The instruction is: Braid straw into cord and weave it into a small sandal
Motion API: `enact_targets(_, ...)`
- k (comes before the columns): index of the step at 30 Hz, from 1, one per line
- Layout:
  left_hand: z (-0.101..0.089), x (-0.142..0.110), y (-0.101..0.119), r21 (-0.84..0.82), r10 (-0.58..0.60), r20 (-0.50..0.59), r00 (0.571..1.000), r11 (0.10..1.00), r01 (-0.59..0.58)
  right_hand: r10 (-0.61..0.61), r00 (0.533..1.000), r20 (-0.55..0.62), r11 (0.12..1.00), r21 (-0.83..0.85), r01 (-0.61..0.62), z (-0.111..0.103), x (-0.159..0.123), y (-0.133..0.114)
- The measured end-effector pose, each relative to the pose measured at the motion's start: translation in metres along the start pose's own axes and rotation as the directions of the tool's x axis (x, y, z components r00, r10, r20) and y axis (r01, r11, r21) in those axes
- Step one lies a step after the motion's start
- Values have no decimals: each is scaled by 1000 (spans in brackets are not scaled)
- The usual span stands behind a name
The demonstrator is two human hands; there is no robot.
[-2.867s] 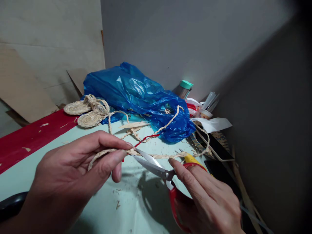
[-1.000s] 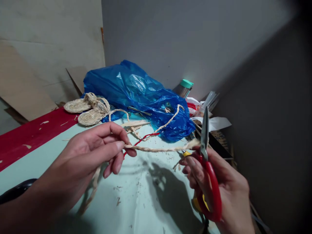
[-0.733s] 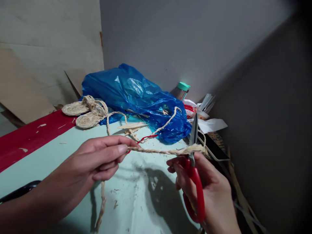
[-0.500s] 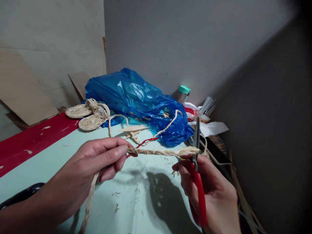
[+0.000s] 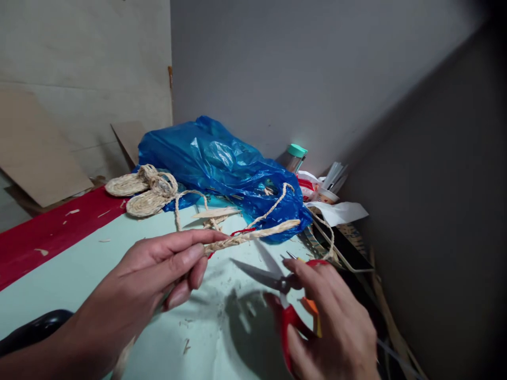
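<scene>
A braided straw cord (image 5: 253, 236) is pinched between the thumb and fingers of my left hand (image 5: 158, 269). Its free end points right and slightly up, and a tail hangs below the hand. My right hand (image 5: 332, 311) holds red-handled scissors (image 5: 283, 285) with the blades spread, just below the cord and apart from it. A bit of red string (image 5: 242, 231) shows behind the cord. Something with orange and yellow parts (image 5: 312, 311) appears beside the scissor handles, partly hidden by my right hand.
Two small woven straw sandals (image 5: 146, 203) lie at the back left by a red strip (image 5: 63, 232). A blue plastic bag (image 5: 214, 158) spreads across the back. A bottle with a green lid (image 5: 297, 150) and a paper cup (image 5: 328, 196) stand behind right. Straw scraps dot the table (image 5: 198, 338).
The scissors have swung from upright at the cord's end to pointing left below it, blades now spread. The cord's free end has tilted upward. My left hand keeps its hold.
</scene>
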State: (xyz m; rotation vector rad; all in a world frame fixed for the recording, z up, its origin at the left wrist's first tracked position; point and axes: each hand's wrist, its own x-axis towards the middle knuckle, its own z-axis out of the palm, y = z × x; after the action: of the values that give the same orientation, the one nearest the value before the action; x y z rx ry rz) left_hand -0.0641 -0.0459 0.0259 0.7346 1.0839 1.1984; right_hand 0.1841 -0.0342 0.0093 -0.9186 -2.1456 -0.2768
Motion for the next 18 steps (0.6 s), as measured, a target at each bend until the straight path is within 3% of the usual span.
enact_targets(3,1,1,-2,35,-5,28,1000,999,4,-91,995,40,992,-88,95,5,-1,3)
enact_targets(8,2,5,-3,1,-8,64,998,1000,7,-125,992,27,976,-174,127,5,0,4)
enact_targets(18,5,7,-3,-54,16,28,999,998,-14,-144,989,-35,972,-190,135,1,4,-3)
